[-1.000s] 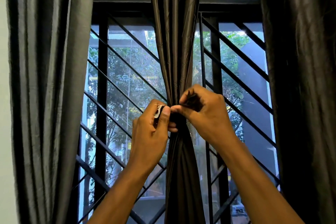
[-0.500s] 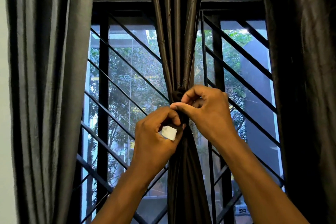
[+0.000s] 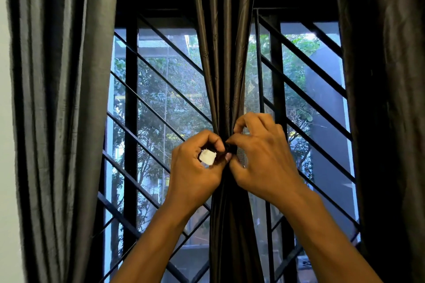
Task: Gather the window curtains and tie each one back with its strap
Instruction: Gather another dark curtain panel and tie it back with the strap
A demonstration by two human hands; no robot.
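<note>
Big grilled window (image 3: 161, 103), loose curtains hanging left (image 3: 57, 99) and right (image 3: 386, 99). The middle curtain (image 3: 224, 53) is bunched at its waist. Left hand (image 3: 195, 172) curls round the strap (image 3: 230, 150), white tab (image 3: 207, 156) showing; right hand (image 3: 264, 158) pinches the strap's other side.

We see a black window grille (image 3: 161, 80) with slanting bars, green trees (image 3: 158, 103) far outside, a dark building (image 3: 326, 122) at right, and a pale wall (image 3: 5, 145) at left.
</note>
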